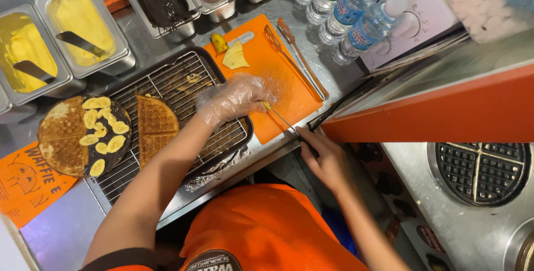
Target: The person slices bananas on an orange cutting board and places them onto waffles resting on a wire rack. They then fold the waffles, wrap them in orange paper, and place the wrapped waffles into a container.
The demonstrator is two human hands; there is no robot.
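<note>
- The left hand (233,99), in a clear plastic glove, hovers curled over the wire rack (167,82), no grasp visible.
- The right hand (322,157), bare, pinches thin black tongs (339,107) at the counter edge.
- A folded waffle (156,126) lies on the rack, at nine o'clock from the glove.
- An orange cutting board (278,76) sits at one o'clock.
- A banana-topped waffle (83,134) rests farther toward nine.

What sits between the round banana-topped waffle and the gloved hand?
A folded waffle half on the wire rack lies between the round waffle and gloved left hand, head view.
</note>
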